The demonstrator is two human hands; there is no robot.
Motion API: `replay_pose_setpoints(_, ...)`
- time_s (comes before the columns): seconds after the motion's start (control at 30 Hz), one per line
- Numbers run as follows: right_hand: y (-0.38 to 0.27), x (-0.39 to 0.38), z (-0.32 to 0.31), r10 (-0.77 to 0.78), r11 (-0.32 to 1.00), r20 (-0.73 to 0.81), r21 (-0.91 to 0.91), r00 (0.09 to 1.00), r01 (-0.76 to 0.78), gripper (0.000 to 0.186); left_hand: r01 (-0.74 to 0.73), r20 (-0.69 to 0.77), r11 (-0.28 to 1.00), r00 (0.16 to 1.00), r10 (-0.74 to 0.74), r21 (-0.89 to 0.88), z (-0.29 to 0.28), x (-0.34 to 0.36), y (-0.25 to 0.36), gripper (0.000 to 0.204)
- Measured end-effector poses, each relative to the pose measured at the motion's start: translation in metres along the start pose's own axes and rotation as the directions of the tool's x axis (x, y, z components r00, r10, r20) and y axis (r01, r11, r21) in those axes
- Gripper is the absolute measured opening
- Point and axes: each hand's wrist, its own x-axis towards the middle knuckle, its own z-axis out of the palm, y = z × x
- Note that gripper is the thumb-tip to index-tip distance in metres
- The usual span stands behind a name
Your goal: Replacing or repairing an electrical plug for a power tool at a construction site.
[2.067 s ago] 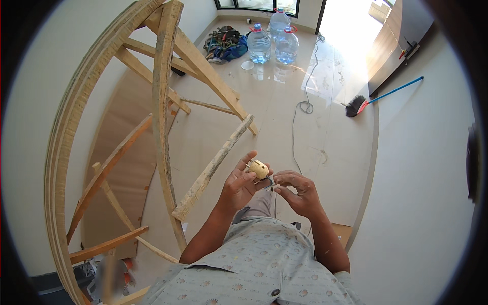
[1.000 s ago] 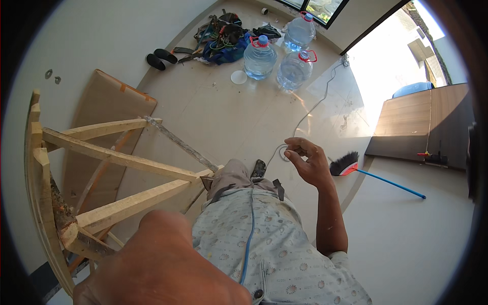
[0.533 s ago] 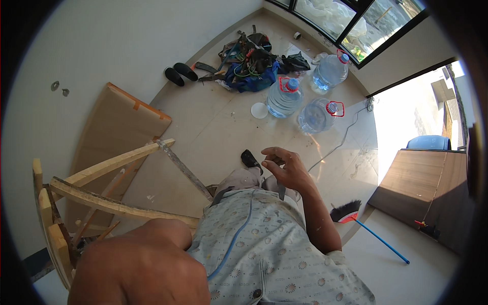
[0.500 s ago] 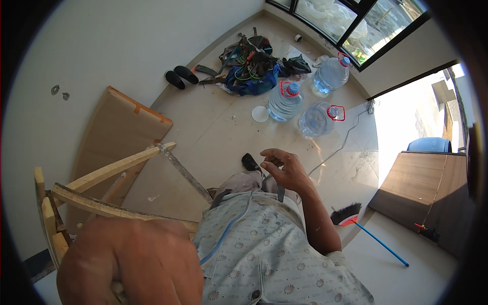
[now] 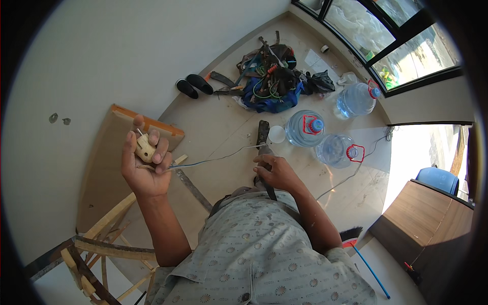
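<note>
In my left hand (image 5: 147,175) is a cream electric plug (image 5: 145,147), held up with its metal pins pointing away from the palm. A thin grey-blue cord (image 5: 208,161) leads from beside this hand across to the right, toward my shoe (image 5: 263,133). My right hand (image 5: 277,173) is in front of my waist, its fingers bent and drawn together. Whatever lies between those fingers is hidden. Just below them hangs a dark strap (image 5: 268,190), and the cord's far end passes a little above the fingertips.
A wooden frame (image 5: 117,246) stands at lower left, near a brown board (image 5: 104,168) against the wall. Ahead are large water bottles (image 5: 305,129), a pile of tools and bags (image 5: 272,81) and black slippers (image 5: 194,86). A broom (image 5: 371,272) and wooden cabinet (image 5: 412,218) are right.
My left hand has moved from close to the camera out to the left, bringing the plug into sight. The right hand's fingers have drawn in. The view has shifted.
</note>
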Motion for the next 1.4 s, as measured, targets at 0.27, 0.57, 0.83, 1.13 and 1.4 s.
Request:
replay_pose_setpoints(0.27,0.012,0.158,-0.073,0.047,0.998,-0.148,-0.032,0.988,-0.052,0.030,0.447,-0.367,0.881,0.854,-0.370,0.153,-0.027,0.162,-0.066,0.031)
replay_pose_setpoints(0.57,0.080,0.279,-0.137,0.214,0.960,-0.256,-0.124,0.942,-0.252,0.028,0.669,-0.364,0.634,0.743,-0.561,0.388,-0.058,0.288,-0.143,0.034)
replay_pose_setpoints(0.83,0.201,0.408,-0.170,0.299,0.941,-0.464,-0.002,0.834,-0.339,0.036,0.863,-0.424,0.386,0.498,-0.756,0.326,-0.156,0.355,-0.278,0.032)
replay_pose_setpoints(1.13,0.359,0.526,-0.241,0.067,0.838,-0.743,-0.321,0.666,-0.442,0.092,0.874,-0.391,0.222,0.404,-0.827,0.433,-0.281,0.419,-0.443,0.033)
replay_pose_setpoints(1.4,0.396,0.537,-0.207,0.303,0.694,-0.618,-0.379,0.726,-0.612,0.088,0.053,0.168,0.247,0.595,-0.786,0.968,-0.284,0.472,-0.557,0.043)
